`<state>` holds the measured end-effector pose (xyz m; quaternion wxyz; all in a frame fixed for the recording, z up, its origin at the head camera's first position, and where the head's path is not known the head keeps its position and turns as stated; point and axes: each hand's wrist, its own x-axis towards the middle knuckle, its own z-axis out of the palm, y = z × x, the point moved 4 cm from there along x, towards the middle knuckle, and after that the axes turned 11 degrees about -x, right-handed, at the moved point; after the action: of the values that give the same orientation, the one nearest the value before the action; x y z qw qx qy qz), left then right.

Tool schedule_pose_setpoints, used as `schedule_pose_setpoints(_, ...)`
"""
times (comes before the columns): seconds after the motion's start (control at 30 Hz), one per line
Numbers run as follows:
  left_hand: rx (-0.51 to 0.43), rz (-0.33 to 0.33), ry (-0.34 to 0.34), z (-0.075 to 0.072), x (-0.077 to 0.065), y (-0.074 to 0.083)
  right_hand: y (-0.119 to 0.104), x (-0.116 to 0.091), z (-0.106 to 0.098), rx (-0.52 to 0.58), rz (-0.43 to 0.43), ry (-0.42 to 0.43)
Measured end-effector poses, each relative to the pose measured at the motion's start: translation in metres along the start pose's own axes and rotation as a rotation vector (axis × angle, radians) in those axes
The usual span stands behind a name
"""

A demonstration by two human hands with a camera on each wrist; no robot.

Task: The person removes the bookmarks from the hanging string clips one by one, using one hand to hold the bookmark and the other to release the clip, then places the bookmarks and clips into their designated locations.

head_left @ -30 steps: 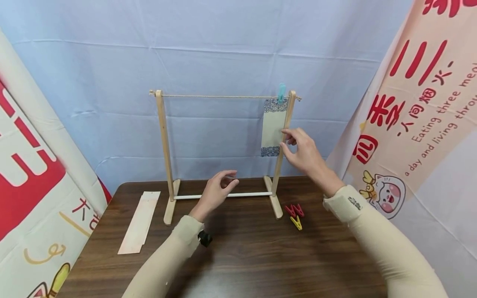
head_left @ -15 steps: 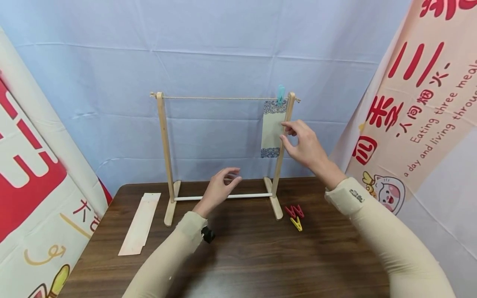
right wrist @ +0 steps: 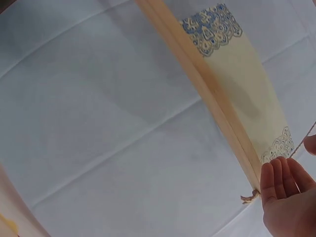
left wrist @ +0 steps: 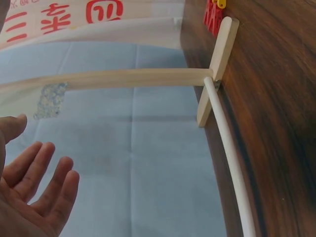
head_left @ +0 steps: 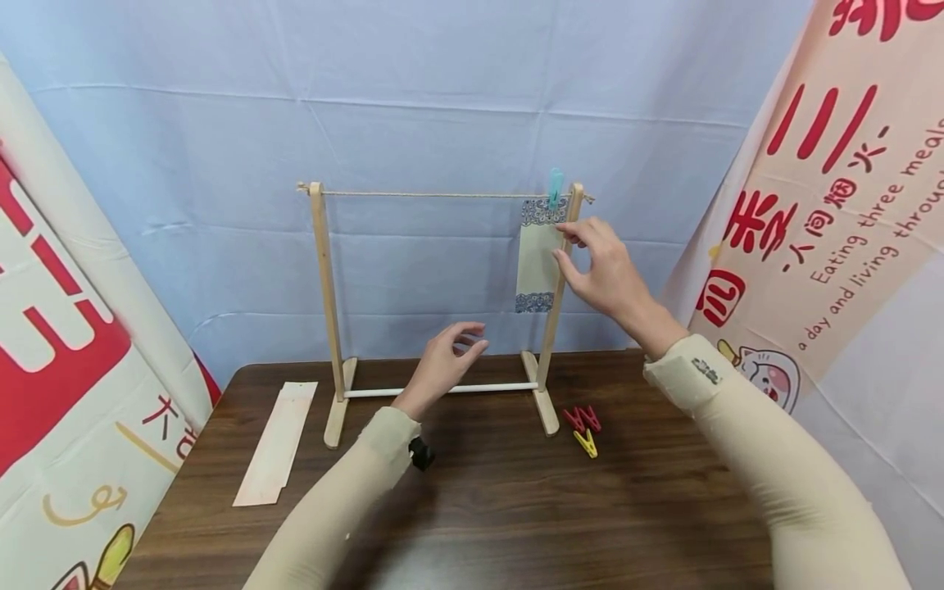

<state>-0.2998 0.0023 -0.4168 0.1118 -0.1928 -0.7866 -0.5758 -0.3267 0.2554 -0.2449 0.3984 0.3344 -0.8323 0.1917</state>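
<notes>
A paper bookmark (head_left: 536,260) with blue patterned ends hangs from the string (head_left: 428,194) of a wooden stand (head_left: 325,279). A light-blue clothespin (head_left: 555,188) clips its top, near the right post. My right hand (head_left: 606,266) is raised in front of that post, fingertips at the bookmark's upper right edge, thumb apart from the fingers. In the right wrist view, its straight fingers overlap the patterned end (right wrist: 277,147) by the string. My left hand (head_left: 440,362) hovers low before the stand, above the white rod (head_left: 494,387), holding nothing, fingers loosely bent.
Two red clothespins (head_left: 583,418) and a yellow clothespin (head_left: 586,443) lie on the brown table (head_left: 516,508), right of the stand. Overlapping pale paper strips (head_left: 274,451) lie at the left. A light-blue cloth (head_left: 428,98) hangs behind, with printed banners (head_left: 833,205) at both sides.
My right hand has risen along the post toward the clothespin. My left hand has drifted slightly up and to the right. The bookmark still hangs in the same place.
</notes>
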Motion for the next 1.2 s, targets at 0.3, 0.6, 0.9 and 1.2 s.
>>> schedule_pose_setpoints(0.3,0.020,0.012,-0.011,0.006,0.014,0.006,0.001,0.014,-0.007,-0.005,-0.027,0.023)
schedule_pose_setpoints(0.6,0.006,0.014,-0.007,0.013,0.024,0.012,0.002,0.028,-0.016,-0.026,-0.069,0.059)
schedule_pose_setpoints(0.9,0.026,-0.027,-0.014,0.017,0.029,0.009,0.003,0.038,-0.020,-0.034,-0.092,0.078)
schedule_pose_setpoints(1.2,0.047,-0.049,-0.031,0.019,0.036,0.009,0.004,0.051,-0.022,-0.044,-0.077,0.093)
